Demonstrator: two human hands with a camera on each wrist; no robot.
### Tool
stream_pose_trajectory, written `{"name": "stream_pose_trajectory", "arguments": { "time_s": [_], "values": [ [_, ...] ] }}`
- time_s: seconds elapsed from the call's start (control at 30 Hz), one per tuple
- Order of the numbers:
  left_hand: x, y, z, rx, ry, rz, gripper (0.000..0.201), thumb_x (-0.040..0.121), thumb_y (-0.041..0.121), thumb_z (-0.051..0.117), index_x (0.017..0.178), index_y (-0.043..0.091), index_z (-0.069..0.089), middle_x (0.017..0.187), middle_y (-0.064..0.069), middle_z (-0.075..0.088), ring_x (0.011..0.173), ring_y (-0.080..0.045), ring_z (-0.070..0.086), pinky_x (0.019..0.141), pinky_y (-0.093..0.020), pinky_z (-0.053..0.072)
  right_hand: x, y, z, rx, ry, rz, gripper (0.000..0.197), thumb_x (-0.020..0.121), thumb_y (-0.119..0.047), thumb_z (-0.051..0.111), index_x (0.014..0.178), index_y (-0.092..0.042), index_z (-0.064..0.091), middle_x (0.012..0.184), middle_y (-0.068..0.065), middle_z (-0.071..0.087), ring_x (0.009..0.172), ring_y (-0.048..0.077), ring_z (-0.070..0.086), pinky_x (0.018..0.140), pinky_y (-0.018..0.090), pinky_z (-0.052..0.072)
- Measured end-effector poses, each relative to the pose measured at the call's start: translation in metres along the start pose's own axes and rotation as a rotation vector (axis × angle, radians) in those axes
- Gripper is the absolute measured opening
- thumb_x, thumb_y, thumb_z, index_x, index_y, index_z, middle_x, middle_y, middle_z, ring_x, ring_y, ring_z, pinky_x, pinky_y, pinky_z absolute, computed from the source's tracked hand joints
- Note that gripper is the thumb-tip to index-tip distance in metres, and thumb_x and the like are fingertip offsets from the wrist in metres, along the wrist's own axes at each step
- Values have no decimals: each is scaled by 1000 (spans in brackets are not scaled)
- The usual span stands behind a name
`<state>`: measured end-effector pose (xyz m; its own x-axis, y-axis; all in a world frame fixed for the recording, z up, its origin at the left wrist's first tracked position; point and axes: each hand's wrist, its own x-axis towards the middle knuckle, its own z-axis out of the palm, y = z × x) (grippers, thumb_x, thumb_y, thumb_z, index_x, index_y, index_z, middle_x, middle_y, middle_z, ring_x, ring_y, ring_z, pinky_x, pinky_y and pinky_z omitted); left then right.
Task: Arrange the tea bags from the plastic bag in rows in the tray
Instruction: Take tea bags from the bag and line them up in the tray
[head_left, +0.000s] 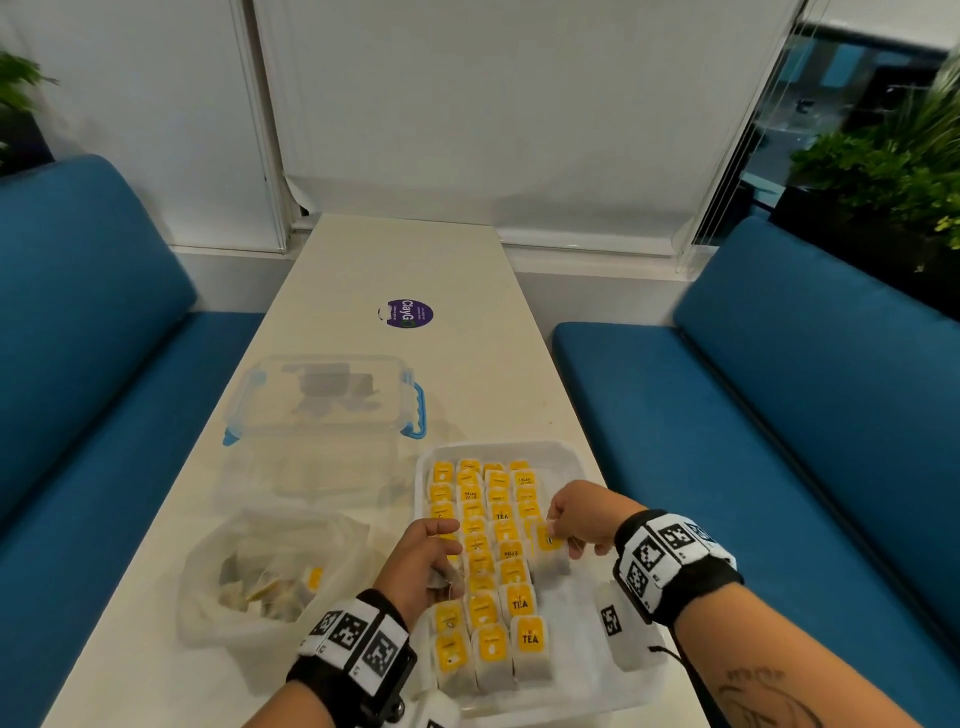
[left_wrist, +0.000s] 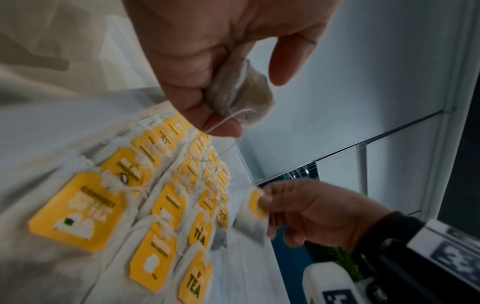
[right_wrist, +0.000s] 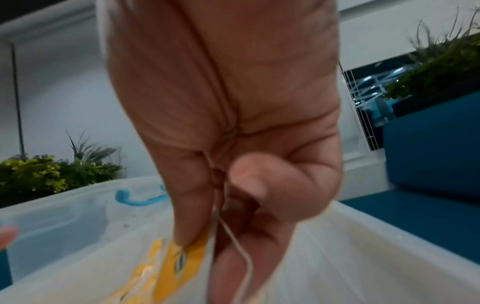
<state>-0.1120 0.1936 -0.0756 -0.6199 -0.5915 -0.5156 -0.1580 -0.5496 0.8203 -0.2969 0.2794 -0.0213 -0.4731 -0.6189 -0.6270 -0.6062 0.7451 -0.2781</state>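
Long pale bench between blue sofas. On it, far to near: clear lidded box with blue clasps, white tray, crumpled plastic bag left of the tray holding a few loose tea bags. Tray carries rows of tea bags, yellow tags up, four columns, the rightmost short. Right hand over the tray pinches a yellow-tagged tea bag at that short column's near end. Left hand curled round another tea bag, string dangling; its tag seems hidden.
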Motion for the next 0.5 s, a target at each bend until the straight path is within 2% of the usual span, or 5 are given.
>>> {"name": "stream_pose_trajectory", "arguments": {
  "time_s": [0.13, 0.3, 0.4, 0.5],
  "values": [
    [2, -1, -1, 37, 15, 9, 46, 76, -20, 27, 91, 13, 54, 90, -9, 49, 57, -20, 46, 50, -27, 45, 7, 4, 6, -195, -182, 28, 20, 96, -20, 49, 104, -4, 59, 72, 4, 62, 53, 6, 52, 49, 12, 40],
    [2, -4, 3, 92, 27, 31, 40, 81, -20, 34, 88, 15, 52, 89, -8, 48, 60, -18, 46, 45, -23, 46, 32, 8, 18, -212, -204, 114, 17, 92, -19, 56, 87, -3, 58, 40, -3, 60, 40, 7, 57, 62, 25, 49],
    [-3, -7, 2, 111, 5, 55, 29, 86, -12, 42, 89, 15, 52, 95, -6, 48, 66, -18, 50, 49, -22, 50, 40, 6, 21, -221, -223, 144, 24, 92, -19, 57, 73, -5, 55, 37, -2, 59, 40, 7, 57, 66, 26, 50],
    [-7, -10, 0, 109, -5, 68, 29, 84, -15, 43, 88, 12, 53, 97, -8, 49, 70, -21, 52, 52, -23, 53, 46, 3, 26, -249, -239, 174, 26, 93, -21, 57, 72, -5, 55, 37, -2, 59, 44, 8, 57, 69, 27, 49]
  ]
}}
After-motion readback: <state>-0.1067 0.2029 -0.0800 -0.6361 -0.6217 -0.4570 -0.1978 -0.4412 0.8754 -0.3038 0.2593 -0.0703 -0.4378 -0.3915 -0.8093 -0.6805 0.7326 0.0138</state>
